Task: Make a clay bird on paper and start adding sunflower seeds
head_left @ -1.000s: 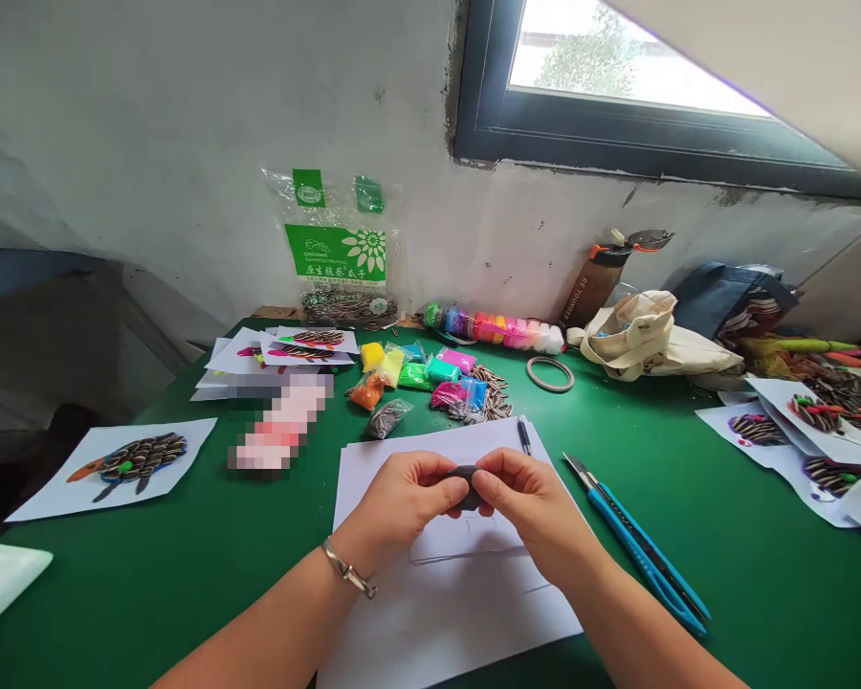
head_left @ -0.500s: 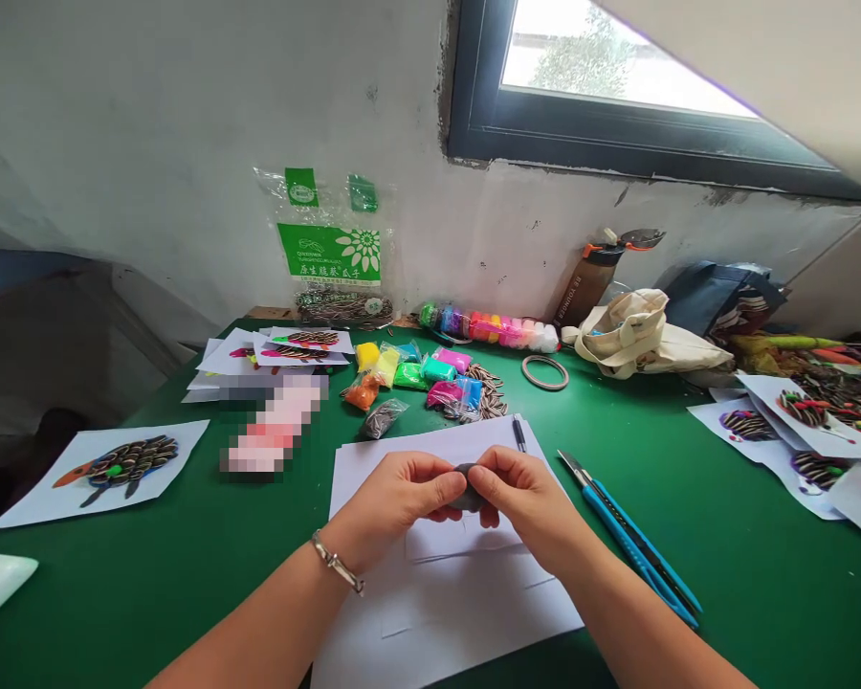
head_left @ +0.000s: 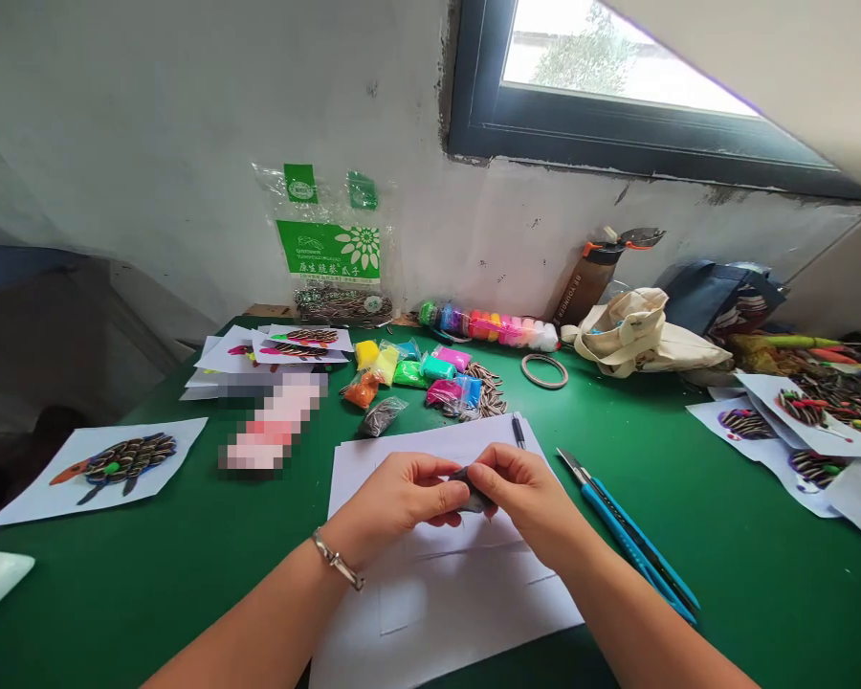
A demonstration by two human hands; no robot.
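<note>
Between my two hands is a small dark grey lump of modelling clay (head_left: 477, 496), pinched at both sides. My left hand (head_left: 420, 493) grips its left edge with thumb and fingers. Thumb and forefinger of my right hand (head_left: 513, 483) press the upper right side. Both hands hover over white paper sheets (head_left: 359, 627) on the green table. A pen (head_left: 518, 431) lies at the top edge of the sheets. To the right rests a blue craft knife (head_left: 635, 541) with its blade showing, and blue tweezers (head_left: 660, 579) lie alongside it.
Coloured clay packets (head_left: 408, 371) and loose sunflower seeds (head_left: 486, 388) lie behind the paper. A seed bag (head_left: 330, 254) leans on the wall. Seed pictures lie left (head_left: 119, 464) and right (head_left: 750, 421). A tape ring (head_left: 544, 371), bottle (head_left: 588, 282) and cloth bag (head_left: 638, 335) stand farther back.
The grey clay has turned and looks flatter and more stretched between my fingers. My hands have shifted only slightly and keep their grip.
</note>
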